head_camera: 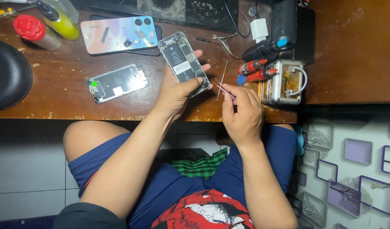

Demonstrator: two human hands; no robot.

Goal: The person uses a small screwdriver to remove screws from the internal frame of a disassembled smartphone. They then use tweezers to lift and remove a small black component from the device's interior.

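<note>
My left hand (177,87) grips an opened phone body (183,62), its black battery and circuit boards facing up, held just above the brown wooden table (55,101). My right hand (241,112) pinches thin pink-tipped tweezers (222,88), whose points reach toward the phone's lower right corner. Both hands sit near the table's front edge, close together.
A detached phone screen (117,82) lies to the left. A pastel phone back cover (118,34) rests behind it. A thin metal probe (222,78), two small red bottles (256,70), a metal holder (284,82), a yellow bottle (61,21) and a red-capped bottle (34,30) stand around.
</note>
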